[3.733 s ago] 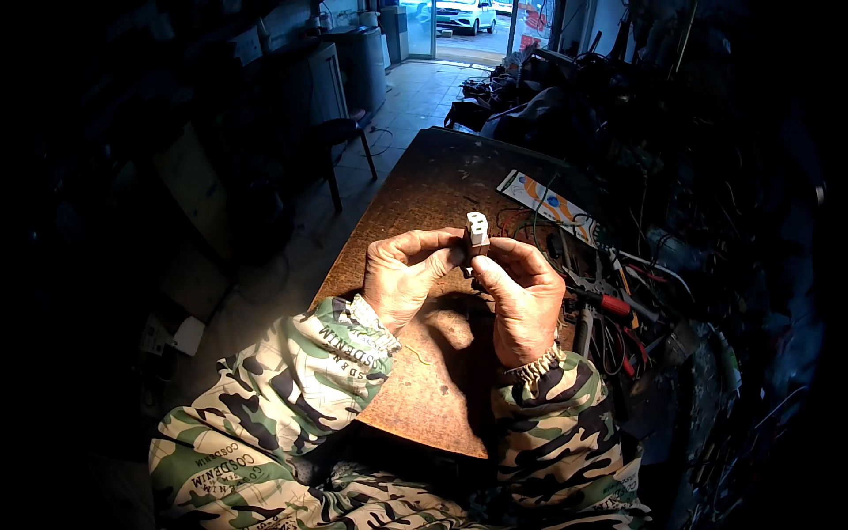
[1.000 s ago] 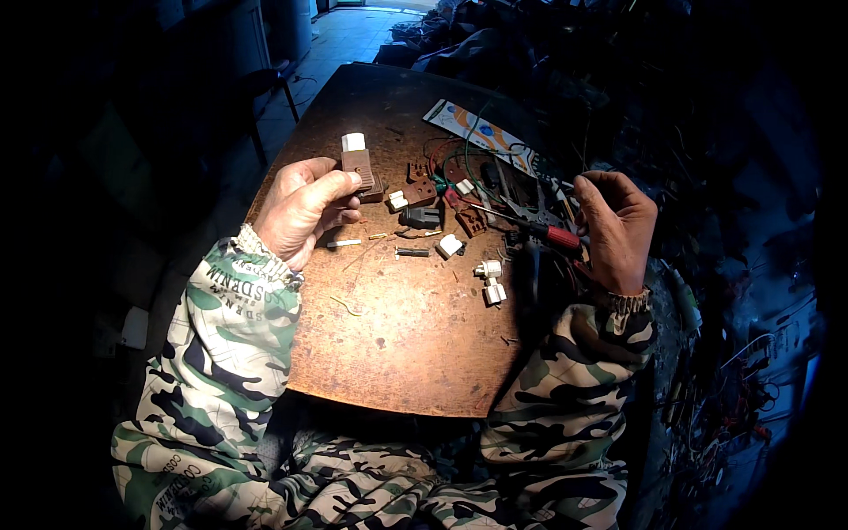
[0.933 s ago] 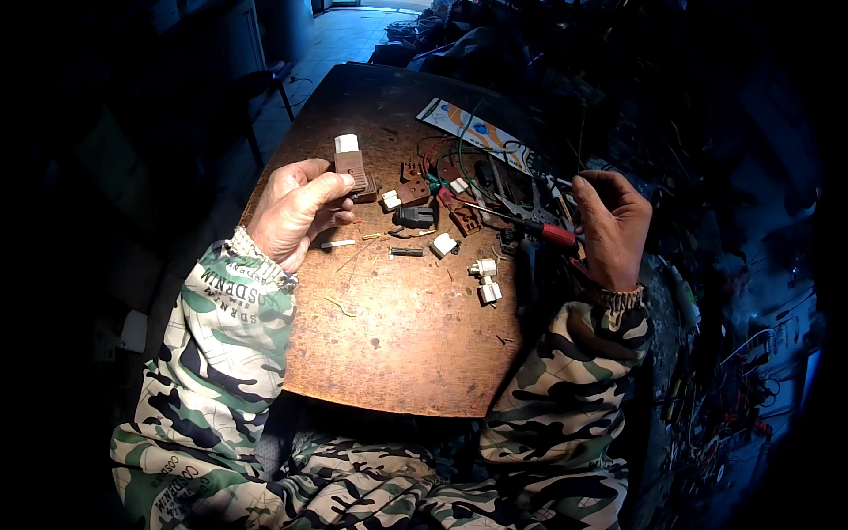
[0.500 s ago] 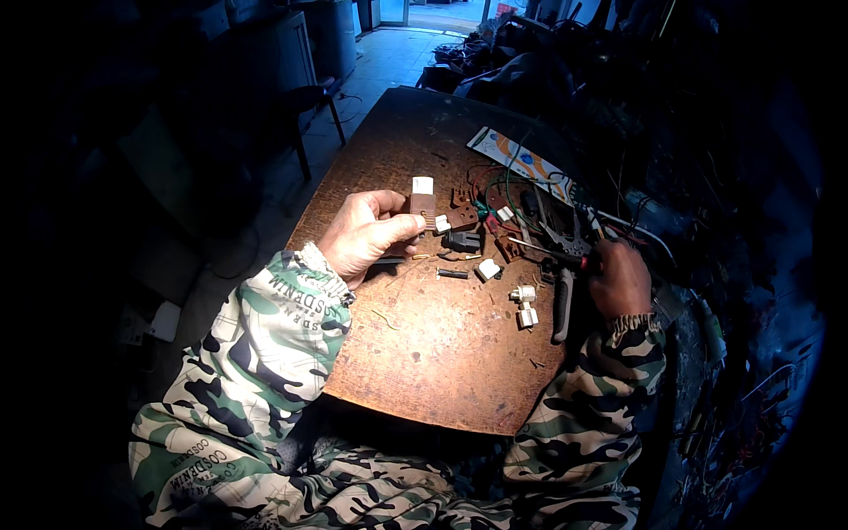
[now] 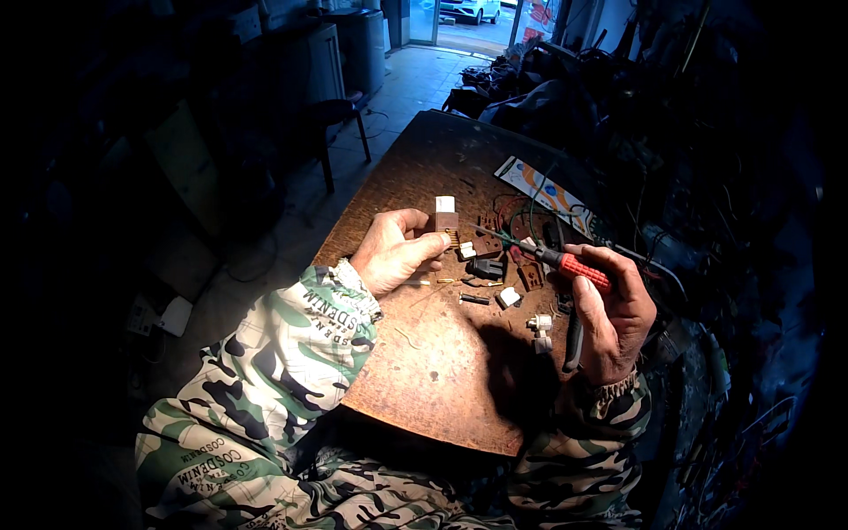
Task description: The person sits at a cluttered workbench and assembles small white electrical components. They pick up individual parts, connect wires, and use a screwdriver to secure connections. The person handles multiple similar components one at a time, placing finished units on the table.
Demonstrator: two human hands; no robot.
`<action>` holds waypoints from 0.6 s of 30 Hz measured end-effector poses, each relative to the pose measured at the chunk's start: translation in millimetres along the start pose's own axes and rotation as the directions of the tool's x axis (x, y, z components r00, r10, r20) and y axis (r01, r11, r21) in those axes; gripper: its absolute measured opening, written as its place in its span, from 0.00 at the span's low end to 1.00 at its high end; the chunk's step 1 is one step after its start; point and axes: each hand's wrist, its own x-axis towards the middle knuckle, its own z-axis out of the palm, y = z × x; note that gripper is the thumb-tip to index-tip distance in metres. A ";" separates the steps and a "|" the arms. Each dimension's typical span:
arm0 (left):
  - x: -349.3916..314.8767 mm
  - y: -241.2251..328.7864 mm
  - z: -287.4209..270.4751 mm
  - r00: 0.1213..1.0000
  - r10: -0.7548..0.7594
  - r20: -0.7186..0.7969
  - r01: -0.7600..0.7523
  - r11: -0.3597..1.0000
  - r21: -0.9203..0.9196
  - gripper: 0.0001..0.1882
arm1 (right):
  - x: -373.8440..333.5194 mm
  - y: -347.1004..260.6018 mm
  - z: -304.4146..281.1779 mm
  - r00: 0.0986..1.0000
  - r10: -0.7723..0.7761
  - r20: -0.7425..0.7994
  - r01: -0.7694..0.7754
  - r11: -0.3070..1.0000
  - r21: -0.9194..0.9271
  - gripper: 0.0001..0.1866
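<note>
Between the thumb and fingers of my left hand (image 5: 402, 250) is a small brown connector block (image 5: 448, 223) with a white top and brass-coloured pins beside my thumb. My right hand (image 5: 616, 309) grips a screwdriver (image 5: 585, 271) by its red handle, its shaft slanting up and left towards the block, apart from it. Around the hands lie a black connector (image 5: 488, 268), a brown connector (image 5: 530, 276) and white connectors (image 5: 509, 298), (image 5: 541, 323). Partly behind my right hand shows the dark handle of a hand tool (image 5: 574, 343).
A printed white and orange card (image 5: 546, 190) lies at the table's far right, near loose green and red wires. The worn wooden table (image 5: 415, 375) has its edge close to my lap. A dark stool (image 5: 331, 115) stands beyond its left side; clutter crowds the right.
My right hand has lifted the screwdriver off the tools and brought it left, turned towards the block. My left hand still holds the block. The whole view has shifted slightly.
</note>
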 end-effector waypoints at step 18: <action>-0.2 0.2 -0.2 1.000 -0.022 0.013 0.022 0.999 0.040 0.20 | -3.4 1.8 8.8 1.000 -0.017 0.018 0.018 0.999 -0.029 0.16</action>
